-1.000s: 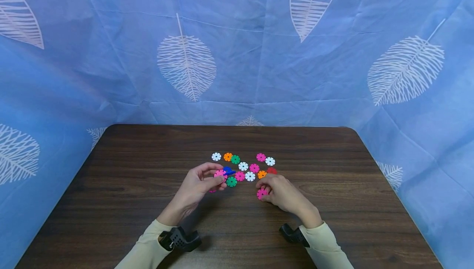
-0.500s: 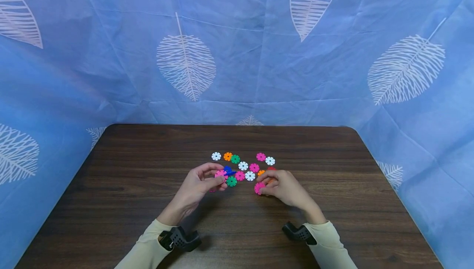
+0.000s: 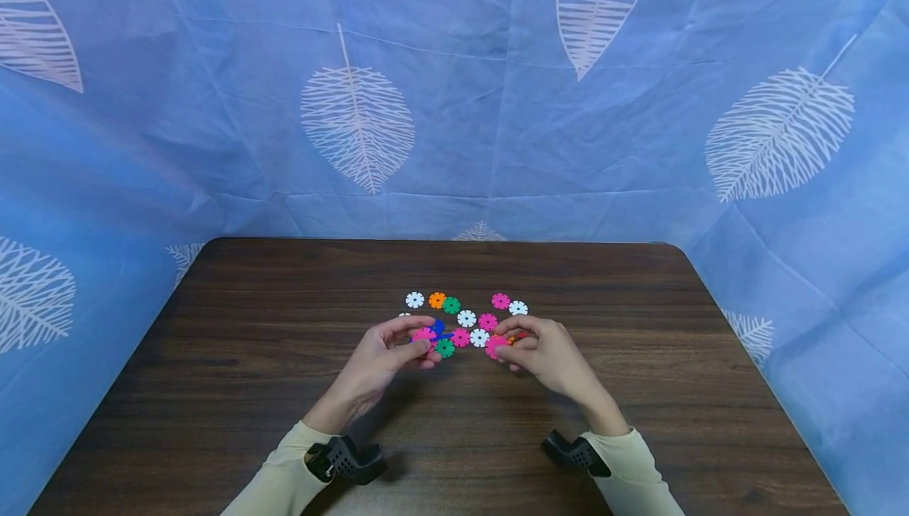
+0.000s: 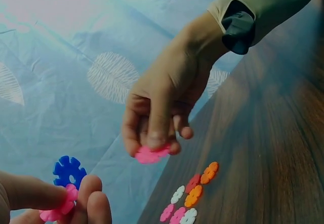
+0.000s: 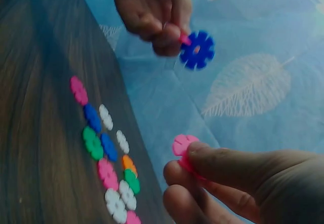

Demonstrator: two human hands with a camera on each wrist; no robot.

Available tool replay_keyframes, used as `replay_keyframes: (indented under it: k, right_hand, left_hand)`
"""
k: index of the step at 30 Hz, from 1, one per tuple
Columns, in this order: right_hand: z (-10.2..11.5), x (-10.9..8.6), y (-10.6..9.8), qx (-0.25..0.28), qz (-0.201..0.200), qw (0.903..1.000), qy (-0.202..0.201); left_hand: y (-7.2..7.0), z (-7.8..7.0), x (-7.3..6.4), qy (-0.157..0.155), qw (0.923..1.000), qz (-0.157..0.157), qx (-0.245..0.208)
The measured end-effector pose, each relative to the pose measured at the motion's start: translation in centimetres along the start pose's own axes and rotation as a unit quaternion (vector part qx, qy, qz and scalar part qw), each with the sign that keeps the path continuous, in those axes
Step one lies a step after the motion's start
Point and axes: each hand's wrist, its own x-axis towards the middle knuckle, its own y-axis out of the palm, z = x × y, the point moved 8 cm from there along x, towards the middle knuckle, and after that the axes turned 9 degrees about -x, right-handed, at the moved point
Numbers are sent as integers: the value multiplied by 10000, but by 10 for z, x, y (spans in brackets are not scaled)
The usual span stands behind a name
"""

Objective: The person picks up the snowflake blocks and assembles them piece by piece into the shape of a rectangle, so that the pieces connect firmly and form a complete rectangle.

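Observation:
My left hand [image 3: 376,362] pinches a pink notched disc [image 3: 423,334] between thumb and fingers. A blue notched disc [image 5: 203,59] is joined to it edge-on, standing out past the fingertips, as the right wrist view shows best. Across from it my right hand [image 3: 550,358] pinches another pink disc [image 4: 152,154] by its edge. Both hands are raised above the table, with a gap between the pieces they hold. Part of each pink disc is hidden behind fingers.
Several loose discs lie scattered on the dark wooden table [image 3: 298,295], among them a white disc [image 3: 415,300], an orange disc [image 3: 436,301] and a green disc [image 3: 444,348]. A blue leaf-patterned cloth [image 3: 454,121] hangs behind the table.
My right hand has lifted its pink disc and brought it slightly up and left, nearer the left hand. The left hand has barely moved, still holding the joined pink and blue discs.

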Motion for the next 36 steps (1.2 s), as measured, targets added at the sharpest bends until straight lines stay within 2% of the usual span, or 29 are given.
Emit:
replay_keyframes:
  k: [8, 13, 18, 24, 28, 31, 36]
  right_hand:
    - [21, -7, -3, 164, -213, 9995, -175]
    - [30, -9, 0, 520, -265, 9980, -232]
    - [40, -11, 4, 755, -260, 9964, -283]
    - [48, -13, 7, 1041, -208, 9938, -321]
    - [50, -13, 8, 1270, -180, 9912, -340]
    - [51, -14, 7, 1402, -206, 9891, -389]
    - [52, -13, 7, 1604, -270, 9861, -336]
  left_hand:
    - [3, 0, 0, -16, 9999, 84, -55]
    - [6, -1, -3, -2, 9999, 79, 109]
    - [9, -2, -4, 140, 9997, 162, 120]
    - [14, -8, -7, 556, 9976, 349, 205]
    - [18, -15, -11, 1109, 9912, 407, 603]
    - [19, -19, -13, 1516, 9840, 336, 872]
    - [18, -21, -15, 1877, 9732, -59, 1327]
